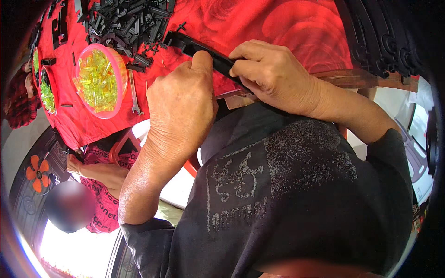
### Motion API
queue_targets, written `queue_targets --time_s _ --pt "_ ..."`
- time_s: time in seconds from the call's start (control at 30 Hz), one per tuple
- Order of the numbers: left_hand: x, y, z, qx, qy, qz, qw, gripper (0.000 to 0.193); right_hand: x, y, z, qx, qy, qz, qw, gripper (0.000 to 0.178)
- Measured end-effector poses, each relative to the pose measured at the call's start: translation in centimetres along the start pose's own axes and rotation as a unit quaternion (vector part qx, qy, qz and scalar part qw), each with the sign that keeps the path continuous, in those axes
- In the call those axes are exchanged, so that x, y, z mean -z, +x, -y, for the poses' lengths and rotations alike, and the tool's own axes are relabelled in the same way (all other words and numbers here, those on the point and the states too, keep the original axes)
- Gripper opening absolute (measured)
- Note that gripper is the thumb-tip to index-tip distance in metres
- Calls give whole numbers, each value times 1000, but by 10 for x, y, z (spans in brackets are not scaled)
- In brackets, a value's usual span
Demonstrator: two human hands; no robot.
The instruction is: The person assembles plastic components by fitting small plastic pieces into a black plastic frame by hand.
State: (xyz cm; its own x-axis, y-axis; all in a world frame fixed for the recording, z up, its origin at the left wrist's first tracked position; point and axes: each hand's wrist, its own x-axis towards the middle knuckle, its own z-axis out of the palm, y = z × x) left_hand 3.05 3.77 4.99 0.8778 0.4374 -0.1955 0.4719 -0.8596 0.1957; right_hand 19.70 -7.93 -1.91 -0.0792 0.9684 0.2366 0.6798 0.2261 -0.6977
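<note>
A long black plastic channel-shaped piece (200, 48) lies slantwise between my two hands at the near edge of the red-covered table. My left hand (184, 95) is closed round its middle with the thumb pressed on top; the other fingers are hidden behind the hand. Toward the near end, my right hand (274, 74) grips the same piece, its index finger and thumb curled over the side. Past the far end sits a small black part (181, 26). A heap of small black plastic parts (125, 25) is spread beyond my left hand.
A pink-rimmed basket (124, 76) of yellow-green clear pieces stands left, beside a wrench (135, 95). Another bowl (54, 88) holds green pieces. Long black curved strips (371, 39) are stacked at the right. A person in pink (104, 204) sits at the lower left; a checked sleeve (21, 109) shows farther left.
</note>
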Motion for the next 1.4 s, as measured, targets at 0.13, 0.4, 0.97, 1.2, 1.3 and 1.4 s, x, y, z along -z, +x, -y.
queue_targets --time_s 0.13,0.4,0.97,1.2,1.3,1.4 --pt "-3 -1 -2 6 4 -7 1000 12 2 5 3 33 -15 -42 998 31" --pt "-3 -1 -7 27 -7 -13 1000 11 0 1 1 49 -4 -27 998 29" --pt "23 10 17 58 -130 14 990 14 -4 3 2 70 -84 -29 994 15" --pt "24 19 22 22 -124 36 991 10 -4 1 2 57 -62 -18 996 18" --pt "24 19 21 21 -124 41 991 10 -4 2 3 62 -68 -18 996 19" --pt "24 18 20 26 -117 49 992 10 -4 1 3 51 -58 -8 997 20"
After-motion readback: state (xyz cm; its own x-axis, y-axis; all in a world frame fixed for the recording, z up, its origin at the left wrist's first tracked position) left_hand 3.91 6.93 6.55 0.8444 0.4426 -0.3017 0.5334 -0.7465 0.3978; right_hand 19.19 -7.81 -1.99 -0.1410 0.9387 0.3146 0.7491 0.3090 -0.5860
